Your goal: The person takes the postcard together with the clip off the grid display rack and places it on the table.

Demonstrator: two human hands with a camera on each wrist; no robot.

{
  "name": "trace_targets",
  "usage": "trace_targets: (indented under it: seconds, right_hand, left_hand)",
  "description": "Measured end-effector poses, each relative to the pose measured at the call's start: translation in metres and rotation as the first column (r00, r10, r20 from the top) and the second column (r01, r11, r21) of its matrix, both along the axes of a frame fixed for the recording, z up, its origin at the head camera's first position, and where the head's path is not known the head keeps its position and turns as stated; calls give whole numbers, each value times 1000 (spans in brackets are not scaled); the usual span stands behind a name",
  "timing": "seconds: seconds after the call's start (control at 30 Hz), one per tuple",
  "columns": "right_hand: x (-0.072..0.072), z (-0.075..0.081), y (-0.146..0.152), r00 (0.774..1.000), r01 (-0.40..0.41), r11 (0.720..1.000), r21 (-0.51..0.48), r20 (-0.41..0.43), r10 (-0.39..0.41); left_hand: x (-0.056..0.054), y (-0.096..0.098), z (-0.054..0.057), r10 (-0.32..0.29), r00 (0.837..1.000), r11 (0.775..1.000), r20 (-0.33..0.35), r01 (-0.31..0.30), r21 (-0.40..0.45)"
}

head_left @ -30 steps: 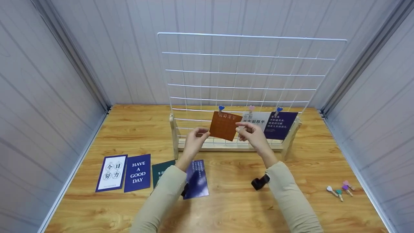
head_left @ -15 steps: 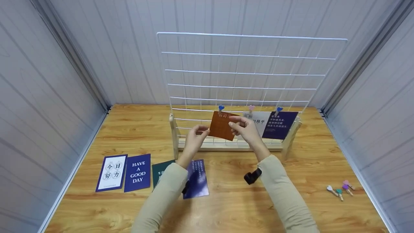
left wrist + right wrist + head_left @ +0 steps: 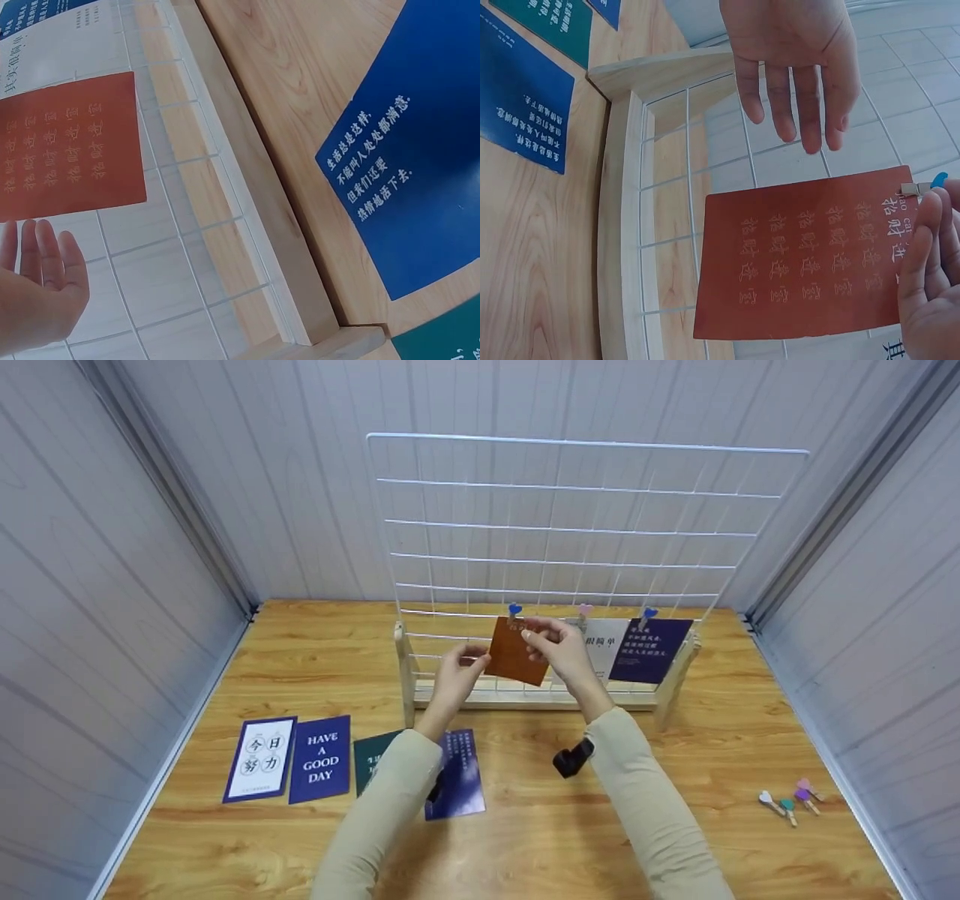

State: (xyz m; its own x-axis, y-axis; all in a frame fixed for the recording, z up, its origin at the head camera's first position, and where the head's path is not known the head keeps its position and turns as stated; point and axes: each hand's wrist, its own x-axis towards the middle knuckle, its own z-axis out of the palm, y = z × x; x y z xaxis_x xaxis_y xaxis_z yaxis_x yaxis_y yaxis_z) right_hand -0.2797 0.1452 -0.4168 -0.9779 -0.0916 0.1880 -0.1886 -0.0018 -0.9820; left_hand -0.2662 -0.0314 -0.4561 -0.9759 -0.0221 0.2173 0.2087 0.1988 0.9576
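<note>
Orange card (image 3: 514, 660) hangs on white wire rack (image 3: 585, 443), near the table's (image 3: 540, 855) back edge, blue heart clip (image 3: 514, 609) at its top edge. Its top-right corner is covered by the right hand (image 3: 566, 656); lettering mostly hidden in the head view, readable in the right wrist view. Right fingers bent, tips close by the clip; hand cut off at the frame edge in the right wrist view, so can't tell if it pinches the clip. Left hand (image 3: 456, 679) loose, fingers parted and holding nothing, just beside the card's left edge. White card (image 3: 604, 649) next to it is partly behind the right hand; dark blue card (image 3: 651, 651) fully visible in the head view. Green card (image 3: 373, 757) on the table, half under the left sleeve (image 3: 386, 802). Loose clips (image 3: 802, 795) near the table's right edge, overlapping, hard to separate.
</note>
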Motion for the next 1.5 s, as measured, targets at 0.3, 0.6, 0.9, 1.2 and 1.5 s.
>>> trace_targets:
  seconds: [0.3,0.6,0.9,1.2,1.5]
  right_hand:
    - [-3,5,-9,1000,22,1000,9,-15,-22]
    - [-7,9,-18,999,48,998,35,-5,-48]
    - [-10,11,-27,998,47,996,72,29,-49]
    - [-13,12,-30,996,91,994,58,7,-92]
    - [-15,10,-33,991,130,991,9,-8,-130]
  left_hand:
    - [-4,3,0,4,999,1000,-33,-3,22]
    - [-9,7,0,27,999,1000,-47,-27,4]
    - [-13,8,0,60,998,996,-32,-62,-65]
    - [-15,11,3,51,998,996,-46,-54,-68]
    - [-18,13,7,91,994,987,-53,-97,-127]
